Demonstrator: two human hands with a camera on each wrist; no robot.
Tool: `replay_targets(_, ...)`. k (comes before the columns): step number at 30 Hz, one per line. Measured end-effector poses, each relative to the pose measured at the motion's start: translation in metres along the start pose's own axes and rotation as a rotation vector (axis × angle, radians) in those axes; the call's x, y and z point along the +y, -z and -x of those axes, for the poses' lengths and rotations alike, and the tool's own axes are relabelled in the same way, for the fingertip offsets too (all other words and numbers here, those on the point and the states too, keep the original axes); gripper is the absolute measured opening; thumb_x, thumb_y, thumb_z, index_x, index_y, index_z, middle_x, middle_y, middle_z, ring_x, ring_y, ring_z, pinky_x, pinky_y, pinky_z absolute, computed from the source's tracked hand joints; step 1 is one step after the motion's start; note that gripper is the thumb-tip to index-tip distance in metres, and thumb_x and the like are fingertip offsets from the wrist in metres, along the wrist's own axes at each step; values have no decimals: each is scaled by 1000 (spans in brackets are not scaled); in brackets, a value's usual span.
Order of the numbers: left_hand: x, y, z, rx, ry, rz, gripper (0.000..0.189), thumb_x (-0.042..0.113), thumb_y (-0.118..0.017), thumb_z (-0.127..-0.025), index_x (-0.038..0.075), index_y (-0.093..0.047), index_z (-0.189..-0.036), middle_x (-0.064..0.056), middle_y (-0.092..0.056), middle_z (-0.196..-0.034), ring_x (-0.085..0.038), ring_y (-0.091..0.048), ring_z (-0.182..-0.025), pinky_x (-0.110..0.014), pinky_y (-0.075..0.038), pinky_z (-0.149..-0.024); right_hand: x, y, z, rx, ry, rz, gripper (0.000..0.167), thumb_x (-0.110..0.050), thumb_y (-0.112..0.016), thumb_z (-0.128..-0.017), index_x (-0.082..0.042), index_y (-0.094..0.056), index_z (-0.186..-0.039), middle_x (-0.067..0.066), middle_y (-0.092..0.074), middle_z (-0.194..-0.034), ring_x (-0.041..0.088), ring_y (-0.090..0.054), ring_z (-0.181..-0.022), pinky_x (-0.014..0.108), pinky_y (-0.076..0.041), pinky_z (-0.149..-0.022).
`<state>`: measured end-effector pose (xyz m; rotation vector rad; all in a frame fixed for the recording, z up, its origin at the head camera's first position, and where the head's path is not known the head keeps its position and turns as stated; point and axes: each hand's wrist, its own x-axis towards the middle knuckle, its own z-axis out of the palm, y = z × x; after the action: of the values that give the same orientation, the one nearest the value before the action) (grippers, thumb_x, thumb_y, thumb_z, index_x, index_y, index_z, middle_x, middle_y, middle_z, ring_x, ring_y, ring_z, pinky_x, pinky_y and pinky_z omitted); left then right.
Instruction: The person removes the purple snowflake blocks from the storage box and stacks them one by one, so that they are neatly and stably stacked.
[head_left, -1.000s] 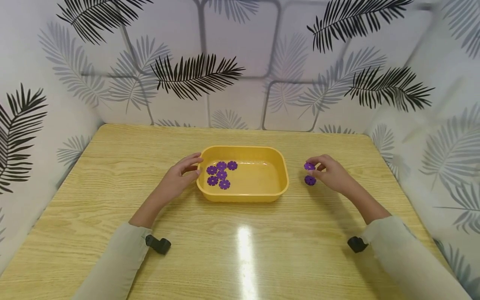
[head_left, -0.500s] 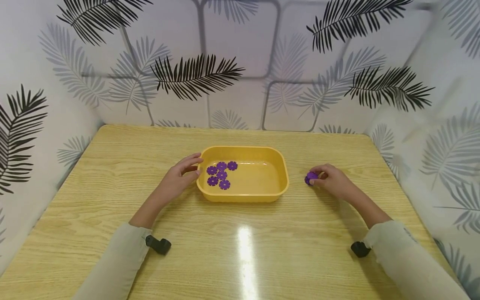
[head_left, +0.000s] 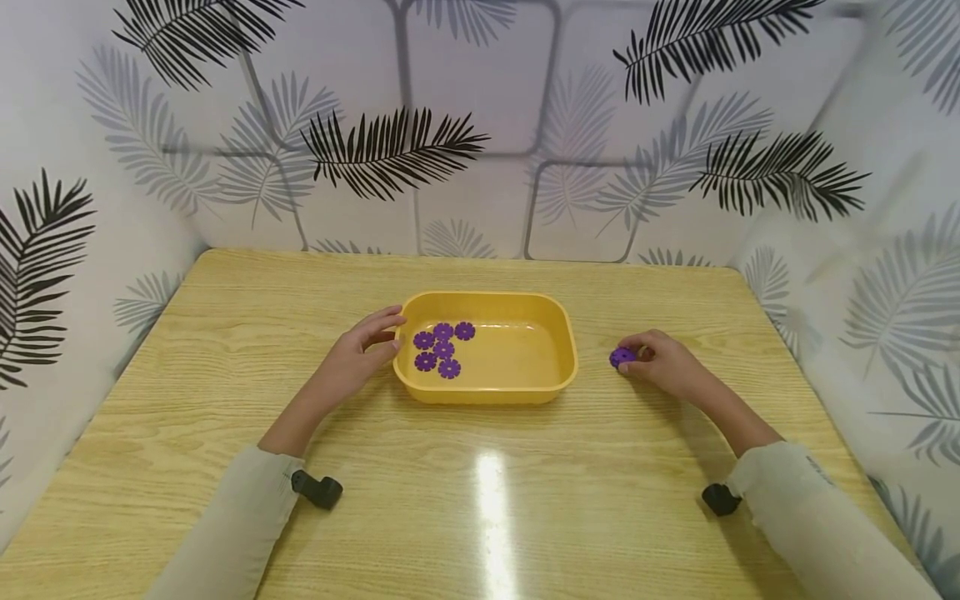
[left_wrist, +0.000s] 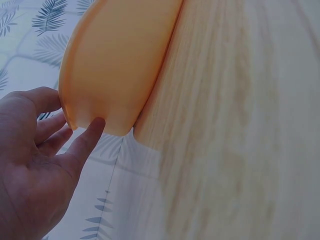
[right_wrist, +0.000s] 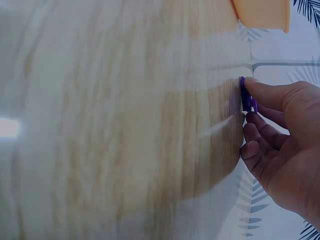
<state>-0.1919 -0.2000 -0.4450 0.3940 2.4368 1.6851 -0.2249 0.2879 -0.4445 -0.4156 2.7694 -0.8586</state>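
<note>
My left hand (head_left: 358,357) grips the left end of a yellow plastic basin (head_left: 495,398). In the left wrist view the thumb of that hand (left_wrist: 45,155) lies against the basin's outer wall while the fingers reach its rim. Several purple flower-shaped discs (head_left: 448,368) lie flat in the left half of the basin. To the right of the basin my right hand (head_left: 663,363) pinches a purple flower-shaped disc (head_left: 622,357) between thumb and fingers, low over the table. A second disc is largely hidden beneath it. The right wrist view shows purple edges (right_wrist: 245,95) at the fingertips.
The basin stands on a light wood-grain table (head_left: 420,492), near its back. White leaf-patterned sheeting (head_left: 480,200) rises behind and at both sides. A bright reflection (head_left: 491,517) lies on the front of the table.
My right hand has lowered its disc toward me, onto the other disc that lay in view on the table. My left hand and the basin have stayed still.
</note>
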Motion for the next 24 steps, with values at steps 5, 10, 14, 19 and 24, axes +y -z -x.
replay_targets(5,0,0,0,0,-3,0,49,25,-55,-105,8,-46,-150,4,-28,-165,-33,-43,-142,-52,-44,-113,1,0,0,9,15,11,36,-17,-70,-96,2,-64,-126,19,-60,-112,26,-54,-94,36,-47,-79)
replay_targets(10,1,0,0,-1,-3,-2,48,23,-54,-105,8,-46,-150,4,-28,-166,-33,-42,-142,-52,-43,-113,0,0,0,9,19,10,36,-15,-70,-96,3,-64,-126,20,-60,-112,26,-53,-94,36,-46,-79)
replay_targets(14,1,0,0,-2,-1,-3,49,23,-54,-105,8,-46,-151,3,-27,-166,-34,-42,-143,-51,-43,-114,0,0,-1,10,23,13,36,-16,-70,-96,4,-64,-126,20,-60,-112,26,-53,-93,36,-46,-79)
replay_targets(19,0,0,0,1,6,2,48,23,-54,-105,8,-47,-150,4,-28,-166,-33,-41,-143,-51,-43,-114,0,0,-1,8,27,18,36,-14,-69,-96,4,-64,-126,20,-60,-112,26,-53,-93,36,-46,-79)
replay_targets(24,0,0,0,1,2,-1,48,24,-55,-105,8,-47,-150,4,-28,-165,-33,-42,-143,-51,-43,-114,1,-1,-1,5,25,14,36,-14,-70,-96,4,-64,-126,20,-60,-113,26,-52,-94,36,-46,-80)
